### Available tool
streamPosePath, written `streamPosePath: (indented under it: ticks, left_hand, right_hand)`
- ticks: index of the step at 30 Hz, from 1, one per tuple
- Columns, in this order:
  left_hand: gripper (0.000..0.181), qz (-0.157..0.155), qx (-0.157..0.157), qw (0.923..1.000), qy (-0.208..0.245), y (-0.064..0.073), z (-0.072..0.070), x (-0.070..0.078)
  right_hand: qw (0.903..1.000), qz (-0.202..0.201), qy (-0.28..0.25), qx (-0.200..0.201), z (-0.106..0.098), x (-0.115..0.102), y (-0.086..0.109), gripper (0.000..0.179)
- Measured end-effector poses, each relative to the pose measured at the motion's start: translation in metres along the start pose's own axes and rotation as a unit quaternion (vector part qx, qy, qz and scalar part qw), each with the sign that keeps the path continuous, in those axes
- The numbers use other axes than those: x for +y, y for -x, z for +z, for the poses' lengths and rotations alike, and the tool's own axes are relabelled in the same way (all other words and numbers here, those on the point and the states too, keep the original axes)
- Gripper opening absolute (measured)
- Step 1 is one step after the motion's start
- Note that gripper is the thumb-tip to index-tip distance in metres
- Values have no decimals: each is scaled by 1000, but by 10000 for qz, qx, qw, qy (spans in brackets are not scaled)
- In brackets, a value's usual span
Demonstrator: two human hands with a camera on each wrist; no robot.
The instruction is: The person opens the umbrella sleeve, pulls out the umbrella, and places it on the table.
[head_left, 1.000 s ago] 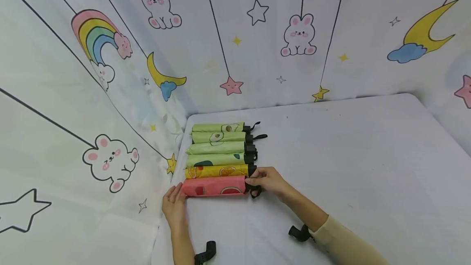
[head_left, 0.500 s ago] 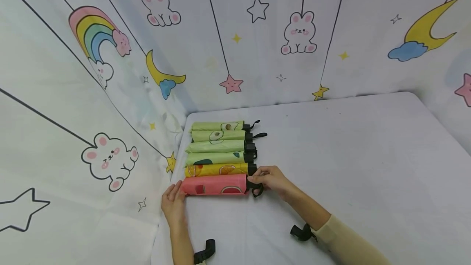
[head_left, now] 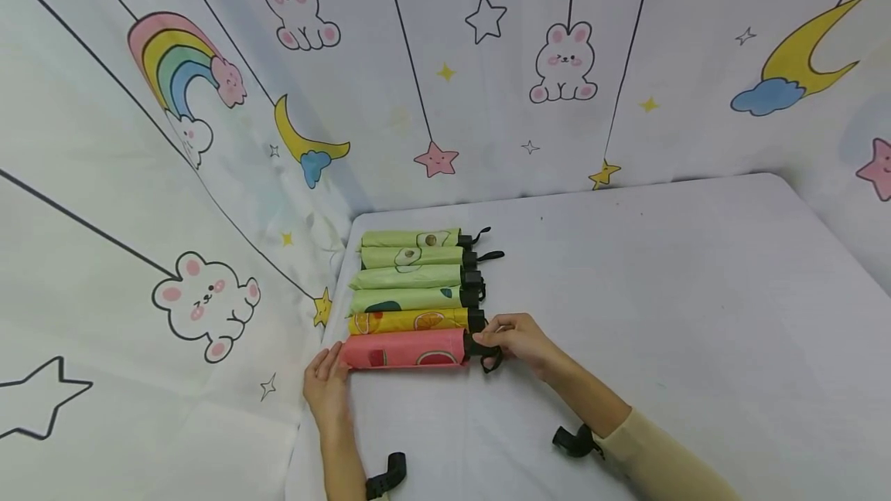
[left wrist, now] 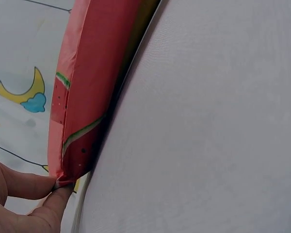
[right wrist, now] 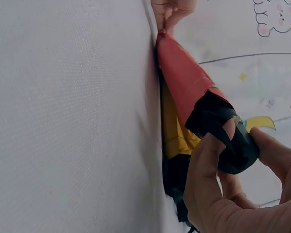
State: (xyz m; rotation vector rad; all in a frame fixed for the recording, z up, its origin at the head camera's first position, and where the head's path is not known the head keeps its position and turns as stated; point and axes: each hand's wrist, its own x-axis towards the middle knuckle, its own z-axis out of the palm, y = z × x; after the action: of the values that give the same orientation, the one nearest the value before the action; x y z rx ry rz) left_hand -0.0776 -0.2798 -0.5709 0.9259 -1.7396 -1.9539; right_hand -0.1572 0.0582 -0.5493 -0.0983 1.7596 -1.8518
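Listener: What is at the centre?

Operator: On my remote feed, a folded red umbrella (head_left: 406,349) with watermelon prints, lying crosswise at the near end of a row, just beside a yellow umbrella (head_left: 411,321). I cannot tell whether all its length rests on the table.

Listener: And the hands?

Operator: Both grip it. The left hand (head_left: 327,381) pinches the tip of its cover between thumb and finger; the right hand (head_left: 515,340) has its fingers curled round the black handle (right wrist: 245,153), where a dark strap loop (head_left: 491,362) hangs.

Listener: How far along are things?

Operator: Five others lie side by side, no hand on them, handles towards the right: the yellow one with orange slices, then a green leaf-patterned umbrella (head_left: 411,301), a pale green umbrella (head_left: 411,278), and two avocado-print ones, a nearer (head_left: 442,257) and a farthest (head_left: 390,239). I'd judge those five settled. The red one is roughly lined up but not yet released, so letting go of it seems all that's left.

Listener: The surface and room?

Operator: A table (head_left: 661,292) under smooth white cloth, its far corners rounded; the row sits along its left side. Behind and to the left hangs a white curtain (head_left: 515,122) printed with bunnies, stars, moons and a rainbow.
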Motion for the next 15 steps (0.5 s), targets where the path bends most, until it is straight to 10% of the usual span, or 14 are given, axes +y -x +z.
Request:
streamPosePath:
  ticks: [15]
  left_hand:
    - [60, -57, 204, 9996, 201, 1, -3, 3]
  right_hand:
    - [10000, -45, -42, 26, -8, 1, 10, 26]
